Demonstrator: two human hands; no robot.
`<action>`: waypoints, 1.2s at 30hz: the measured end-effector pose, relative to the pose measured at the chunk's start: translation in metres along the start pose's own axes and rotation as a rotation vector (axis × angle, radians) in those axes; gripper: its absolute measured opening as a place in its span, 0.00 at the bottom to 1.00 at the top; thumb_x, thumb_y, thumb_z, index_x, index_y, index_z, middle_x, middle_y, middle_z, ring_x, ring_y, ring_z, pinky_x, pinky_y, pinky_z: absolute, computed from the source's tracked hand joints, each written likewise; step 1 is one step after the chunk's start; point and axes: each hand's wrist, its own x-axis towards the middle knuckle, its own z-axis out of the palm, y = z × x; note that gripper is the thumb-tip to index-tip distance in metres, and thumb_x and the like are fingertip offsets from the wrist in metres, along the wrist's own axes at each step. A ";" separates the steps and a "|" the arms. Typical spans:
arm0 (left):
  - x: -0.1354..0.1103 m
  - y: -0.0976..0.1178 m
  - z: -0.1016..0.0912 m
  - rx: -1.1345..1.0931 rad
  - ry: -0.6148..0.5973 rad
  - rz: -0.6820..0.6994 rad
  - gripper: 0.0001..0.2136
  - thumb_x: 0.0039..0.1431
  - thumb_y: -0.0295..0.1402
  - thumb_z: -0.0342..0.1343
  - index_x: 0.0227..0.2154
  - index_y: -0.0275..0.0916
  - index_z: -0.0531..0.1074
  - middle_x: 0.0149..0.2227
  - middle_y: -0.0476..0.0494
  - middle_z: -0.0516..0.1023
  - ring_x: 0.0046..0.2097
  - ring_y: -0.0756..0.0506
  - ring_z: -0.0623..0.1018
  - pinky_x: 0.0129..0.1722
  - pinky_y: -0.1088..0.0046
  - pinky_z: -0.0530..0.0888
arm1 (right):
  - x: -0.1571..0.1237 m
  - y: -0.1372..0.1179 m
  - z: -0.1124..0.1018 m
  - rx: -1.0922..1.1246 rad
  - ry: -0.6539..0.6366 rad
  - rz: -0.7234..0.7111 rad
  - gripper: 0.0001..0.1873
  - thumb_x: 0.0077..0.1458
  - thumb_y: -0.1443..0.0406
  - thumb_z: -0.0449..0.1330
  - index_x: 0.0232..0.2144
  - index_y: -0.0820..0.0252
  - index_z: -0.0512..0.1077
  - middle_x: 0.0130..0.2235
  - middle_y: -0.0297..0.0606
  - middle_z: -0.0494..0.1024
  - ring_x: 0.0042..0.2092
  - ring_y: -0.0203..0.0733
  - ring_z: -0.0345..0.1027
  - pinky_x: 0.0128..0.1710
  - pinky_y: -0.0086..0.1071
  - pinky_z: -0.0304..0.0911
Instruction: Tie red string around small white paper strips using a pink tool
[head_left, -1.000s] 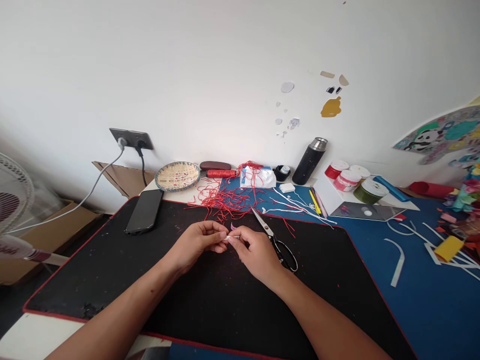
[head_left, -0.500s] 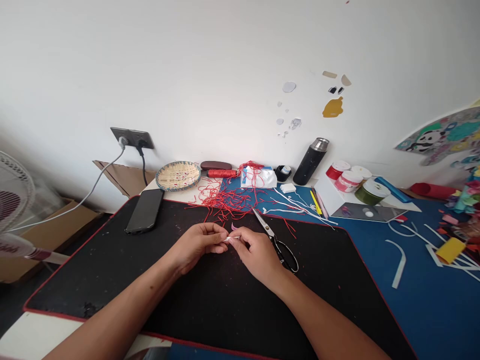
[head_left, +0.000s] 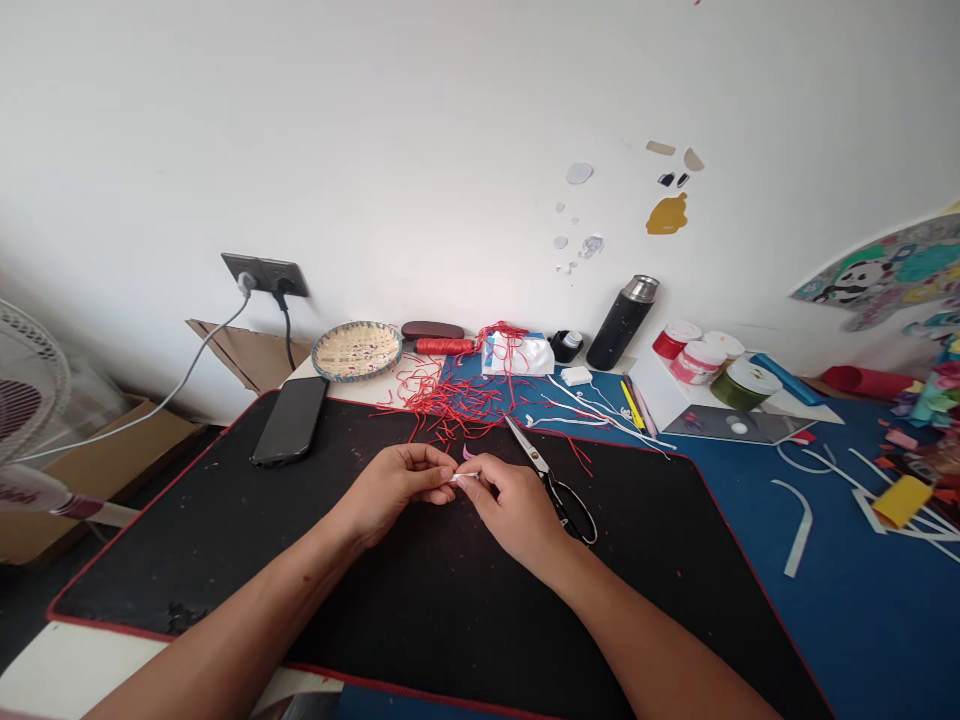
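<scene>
Between my two hands is a small white strip [head_left: 464,477], pinched at its ends over the black mat [head_left: 442,600]. My left hand [head_left: 409,485] is closed on the strip's left end with thumb and fingertips. On its right end, the thumb and index finger of my right hand [head_left: 512,503] are pressed together. A small purple curl [head_left: 469,454] shows just above the right fingers; whether it joins the strip I cannot tell. Black-handled scissors [head_left: 537,455] lie beside my right hand, partly hidden by it, blades pointing away.
Tangled red cords [head_left: 457,400] lie behind my hands, near a red thread spool [head_left: 444,347] and a woven basket [head_left: 357,352]. A phone [head_left: 291,420] rests on the mat's left. Right of centre stand a black flask [head_left: 621,325] and several lidded jars [head_left: 744,385]. White paper strips [head_left: 799,530] lie at right.
</scene>
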 end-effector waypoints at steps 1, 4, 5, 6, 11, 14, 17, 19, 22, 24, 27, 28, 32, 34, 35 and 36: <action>0.000 0.000 0.000 0.005 -0.004 0.009 0.15 0.42 0.38 0.77 0.29 0.33 0.82 0.29 0.45 0.81 0.29 0.50 0.79 0.31 0.78 0.77 | 0.000 0.000 0.000 0.001 -0.005 0.004 0.08 0.67 0.62 0.59 0.41 0.54 0.78 0.34 0.34 0.83 0.29 0.38 0.72 0.31 0.30 0.58; 0.000 -0.002 0.000 -0.004 -0.013 0.033 0.15 0.44 0.38 0.76 0.30 0.34 0.82 0.29 0.46 0.81 0.29 0.50 0.78 0.31 0.78 0.76 | 0.001 -0.002 -0.001 0.032 -0.002 0.019 0.08 0.67 0.61 0.59 0.41 0.55 0.78 0.33 0.34 0.82 0.30 0.39 0.72 0.31 0.30 0.59; 0.000 -0.002 -0.001 -0.014 -0.018 0.035 0.14 0.45 0.38 0.76 0.31 0.34 0.82 0.30 0.46 0.81 0.29 0.51 0.78 0.31 0.78 0.76 | 0.001 -0.002 -0.002 0.053 0.000 0.034 0.08 0.67 0.61 0.58 0.41 0.55 0.78 0.31 0.34 0.81 0.29 0.38 0.71 0.31 0.30 0.59; 0.000 -0.002 0.000 -0.026 -0.023 0.035 0.15 0.45 0.38 0.76 0.31 0.34 0.82 0.30 0.45 0.81 0.30 0.50 0.78 0.32 0.77 0.77 | 0.001 -0.003 -0.003 0.079 0.000 0.056 0.08 0.67 0.61 0.58 0.40 0.55 0.77 0.29 0.33 0.80 0.28 0.38 0.71 0.30 0.29 0.59; -0.002 -0.002 0.002 -0.043 -0.086 0.088 0.17 0.46 0.35 0.76 0.38 0.36 0.81 0.38 0.44 0.82 0.36 0.48 0.80 0.40 0.72 0.78 | 0.005 -0.008 -0.006 0.307 -0.016 0.211 0.11 0.66 0.59 0.57 0.38 0.58 0.75 0.19 0.27 0.70 0.20 0.35 0.64 0.24 0.27 0.57; -0.003 -0.002 0.004 0.046 -0.127 0.184 0.16 0.48 0.33 0.74 0.40 0.38 0.80 0.37 0.46 0.81 0.36 0.48 0.79 0.39 0.72 0.77 | 0.007 -0.008 -0.007 0.435 -0.026 0.254 0.12 0.65 0.58 0.57 0.36 0.59 0.74 0.19 0.26 0.69 0.19 0.33 0.62 0.22 0.26 0.57; -0.003 -0.001 0.005 0.142 -0.120 0.246 0.13 0.53 0.36 0.71 0.39 0.38 0.80 0.34 0.47 0.81 0.34 0.48 0.79 0.37 0.71 0.76 | 0.007 -0.006 -0.005 0.507 -0.047 0.265 0.12 0.64 0.57 0.58 0.35 0.60 0.73 0.18 0.25 0.68 0.18 0.33 0.61 0.22 0.26 0.57; -0.004 0.001 0.005 0.177 -0.107 0.262 0.12 0.55 0.37 0.70 0.38 0.38 0.80 0.33 0.47 0.81 0.33 0.47 0.79 0.36 0.71 0.77 | 0.007 -0.004 -0.004 0.549 -0.057 0.281 0.14 0.63 0.55 0.59 0.35 0.60 0.73 0.18 0.25 0.68 0.18 0.32 0.60 0.21 0.26 0.56; -0.005 0.003 0.005 0.217 -0.107 0.265 0.12 0.54 0.39 0.70 0.38 0.38 0.80 0.33 0.46 0.81 0.33 0.47 0.79 0.36 0.70 0.77 | 0.007 -0.001 -0.004 0.587 -0.072 0.303 0.16 0.63 0.53 0.59 0.35 0.60 0.73 0.17 0.25 0.68 0.17 0.32 0.59 0.20 0.25 0.54; -0.005 0.004 0.004 0.242 -0.099 0.268 0.12 0.55 0.40 0.69 0.37 0.38 0.81 0.33 0.45 0.81 0.33 0.47 0.79 0.36 0.71 0.77 | 0.008 -0.001 -0.004 0.593 -0.086 0.306 0.16 0.62 0.52 0.59 0.35 0.60 0.73 0.17 0.25 0.68 0.17 0.32 0.58 0.19 0.25 0.52; -0.005 0.004 0.004 0.268 -0.077 0.275 0.12 0.55 0.41 0.69 0.36 0.38 0.81 0.32 0.46 0.82 0.32 0.47 0.78 0.35 0.71 0.77 | 0.008 0.000 -0.005 0.602 -0.108 0.310 0.17 0.62 0.51 0.60 0.36 0.59 0.73 0.16 0.25 0.68 0.17 0.31 0.57 0.18 0.24 0.51; -0.005 0.004 0.004 0.272 -0.073 0.276 0.12 0.55 0.41 0.69 0.35 0.38 0.81 0.31 0.46 0.82 0.31 0.47 0.78 0.35 0.71 0.77 | 0.008 -0.001 -0.005 0.606 -0.116 0.314 0.17 0.61 0.51 0.60 0.36 0.59 0.72 0.16 0.24 0.68 0.17 0.31 0.57 0.18 0.24 0.51; -0.003 0.003 0.003 0.249 -0.080 0.258 0.13 0.52 0.42 0.70 0.33 0.37 0.82 0.29 0.45 0.82 0.31 0.46 0.79 0.33 0.71 0.77 | 0.009 -0.001 -0.006 0.637 -0.136 0.338 0.19 0.60 0.49 0.61 0.36 0.59 0.72 0.16 0.24 0.67 0.16 0.31 0.56 0.17 0.24 0.50; -0.002 0.003 0.003 0.231 -0.081 0.245 0.14 0.51 0.42 0.71 0.33 0.36 0.82 0.28 0.45 0.82 0.30 0.46 0.79 0.32 0.71 0.77 | 0.009 -0.001 -0.005 0.659 -0.142 0.350 0.19 0.60 0.48 0.61 0.36 0.59 0.72 0.16 0.24 0.67 0.16 0.31 0.56 0.17 0.24 0.49; -0.002 0.003 0.003 0.223 -0.079 0.240 0.14 0.51 0.42 0.71 0.33 0.36 0.82 0.28 0.45 0.82 0.30 0.47 0.79 0.32 0.72 0.77 | 0.009 -0.001 -0.005 0.669 -0.144 0.355 0.19 0.59 0.48 0.62 0.36 0.59 0.72 0.16 0.24 0.67 0.16 0.31 0.56 0.17 0.24 0.49; -0.002 0.003 0.003 0.217 -0.076 0.236 0.14 0.50 0.42 0.72 0.33 0.36 0.82 0.28 0.45 0.82 0.30 0.47 0.79 0.32 0.72 0.77 | 0.009 -0.001 -0.005 0.676 -0.147 0.359 0.19 0.59 0.48 0.62 0.36 0.59 0.72 0.16 0.24 0.67 0.16 0.31 0.56 0.17 0.24 0.49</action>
